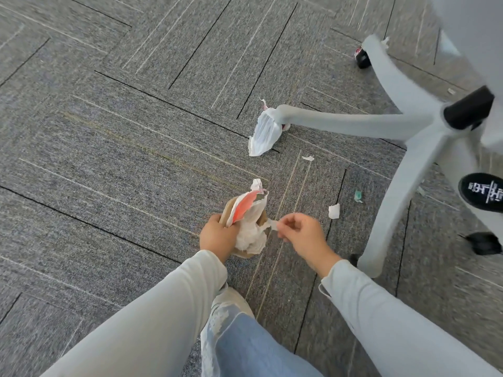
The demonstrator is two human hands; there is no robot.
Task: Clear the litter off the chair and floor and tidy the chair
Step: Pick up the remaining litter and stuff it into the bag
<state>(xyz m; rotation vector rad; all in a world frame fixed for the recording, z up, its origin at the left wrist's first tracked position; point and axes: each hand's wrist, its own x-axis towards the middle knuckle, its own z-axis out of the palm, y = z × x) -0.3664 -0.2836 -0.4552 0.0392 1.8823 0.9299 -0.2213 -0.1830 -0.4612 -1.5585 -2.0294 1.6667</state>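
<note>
Our left hand (217,235) grips a bundle of litter (249,224); our right hand (296,232) pinches a paper scrap (273,225) against it. We should tuck it in firmly, then gather the floor scraps (334,211) and the torn wrapper (264,134) touching the chair base (381,123).

Left hand (217,235) clutching a bundle of crumpled litter (249,227), right hand (302,235) pinching a paper scrap (273,225) beside it, torn white wrapper (263,134) against a chair leg (340,122), grey carpet (109,131).
</note>
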